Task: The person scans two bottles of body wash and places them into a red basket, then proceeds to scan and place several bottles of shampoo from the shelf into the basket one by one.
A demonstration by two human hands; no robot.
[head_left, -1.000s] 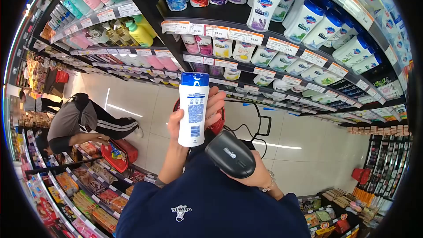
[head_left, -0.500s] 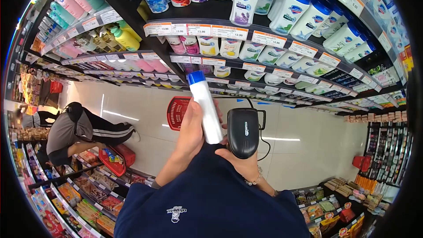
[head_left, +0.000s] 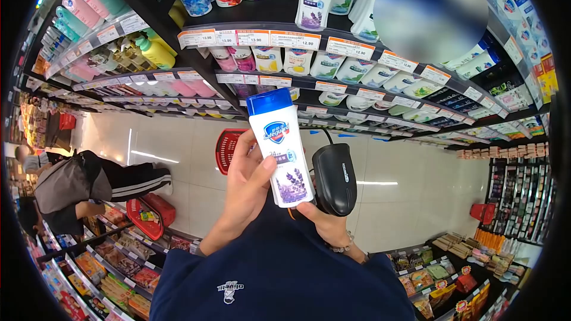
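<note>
A white Safeguard body wash bottle point(head_left: 279, 166) with a blue cap and lavender print is tilted in front of my chest, its front label facing me. My left hand point(head_left: 247, 175) is closed around its left side, with the thumb across the label. Low at the bottle's right corner is my right hand point(head_left: 327, 223), its thumb tip against the base. A black corded barcode scanner point(head_left: 336, 178) sits just above that hand, which appears to hold it. Its grip and most of my right fingers are hidden.
Ahead, a shelf point(head_left: 250, 27) carries rows of bottles with price tags. A red basket point(head_left: 226, 151) stands on the floor point(head_left: 380, 196) beyond my left hand. On the left, a person point(head_left: 77, 184) bends beside another red basket point(head_left: 148, 217). Packaged goods point(head_left: 128, 249) line the near shelves.
The bottle has turned from its plain narrow side to its printed front. My left thumb now lies across the label, and the scanner has tilted, with its head nearer the bottle.
</note>
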